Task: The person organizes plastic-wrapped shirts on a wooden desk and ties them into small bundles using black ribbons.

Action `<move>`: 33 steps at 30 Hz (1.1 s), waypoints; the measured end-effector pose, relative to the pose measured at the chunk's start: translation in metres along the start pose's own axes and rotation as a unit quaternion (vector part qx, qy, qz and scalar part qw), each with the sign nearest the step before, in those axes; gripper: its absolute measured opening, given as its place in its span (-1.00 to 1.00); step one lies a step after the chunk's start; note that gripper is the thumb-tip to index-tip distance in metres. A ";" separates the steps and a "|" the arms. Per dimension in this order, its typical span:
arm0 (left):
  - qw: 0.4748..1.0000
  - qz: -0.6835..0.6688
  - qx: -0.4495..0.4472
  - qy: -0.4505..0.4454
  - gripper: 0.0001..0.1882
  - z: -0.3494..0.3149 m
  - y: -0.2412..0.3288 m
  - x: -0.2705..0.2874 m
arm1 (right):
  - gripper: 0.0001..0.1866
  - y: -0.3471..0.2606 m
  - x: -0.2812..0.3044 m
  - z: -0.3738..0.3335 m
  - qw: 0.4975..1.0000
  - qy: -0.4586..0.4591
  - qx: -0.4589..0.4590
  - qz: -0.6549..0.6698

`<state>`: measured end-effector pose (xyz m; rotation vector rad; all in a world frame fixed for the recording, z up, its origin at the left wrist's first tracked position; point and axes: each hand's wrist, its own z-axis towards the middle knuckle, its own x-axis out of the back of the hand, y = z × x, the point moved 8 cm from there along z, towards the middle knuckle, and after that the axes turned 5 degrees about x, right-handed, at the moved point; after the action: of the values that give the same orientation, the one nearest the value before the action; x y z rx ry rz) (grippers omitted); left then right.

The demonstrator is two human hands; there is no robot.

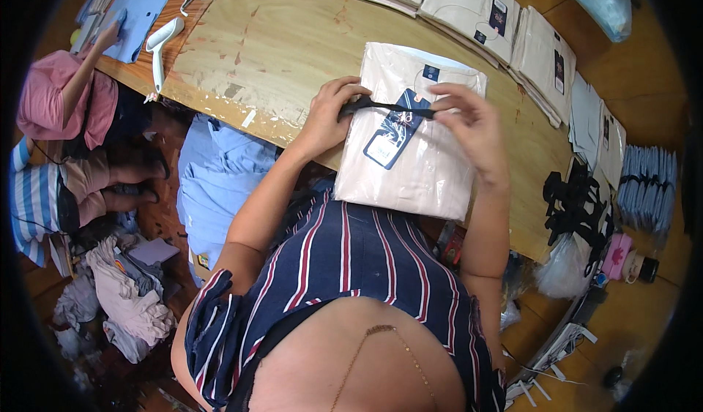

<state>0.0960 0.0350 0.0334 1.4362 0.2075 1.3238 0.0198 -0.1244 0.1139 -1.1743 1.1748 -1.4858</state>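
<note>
A folded pale pink garment in a clear plastic bag (432, 167) lies before me, over the table's front edge. A dark blue hang tag (395, 130) shows through the plastic, with a smaller dark tag (431, 73) above it. Across the bag runs a thin, twisted black cloth strip (395, 107). My left hand (331, 113) is closed on the strip's left part at the bag's left edge. Above the bag's right half, my right hand (474, 128) pinches the strip's other part between thumb and fingers.
Bagged pale garments (469, 18) lie in stacks along the table's far edge. Black strips (575, 200) hang at the right, near a tied light-blue bundle (648, 185). A white handheld tool (162, 46) sits at left. Blue cloth (220, 185) is heaped below; another person (69, 97) works beyond.
</note>
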 end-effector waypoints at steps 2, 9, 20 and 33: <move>0.999 0.015 0.032 0.020 -0.63 -0.003 -0.012 0.003 | -0.66 -0.006 0.037 -0.007 0.991 0.045 0.033 0.124; 0.963 -0.021 0.214 0.164 -0.91 -0.021 -0.075 0.045 | -0.67 0.024 0.236 -0.119 0.898 0.318 0.125 0.276; 0.982 -0.039 0.185 -0.017 -0.70 -0.032 0.015 0.000 | -0.69 0.103 0.085 -0.099 0.955 0.210 -0.133 -0.160; 0.980 -0.038 0.196 -0.014 -0.56 -0.025 0.001 -0.005 | -0.55 -0.038 0.174 -0.192 0.940 0.334 -0.066 -0.018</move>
<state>0.0740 0.0456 0.0249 1.7559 0.5235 1.2429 -0.2002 -0.2595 0.1574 -0.7834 1.7287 -1.9346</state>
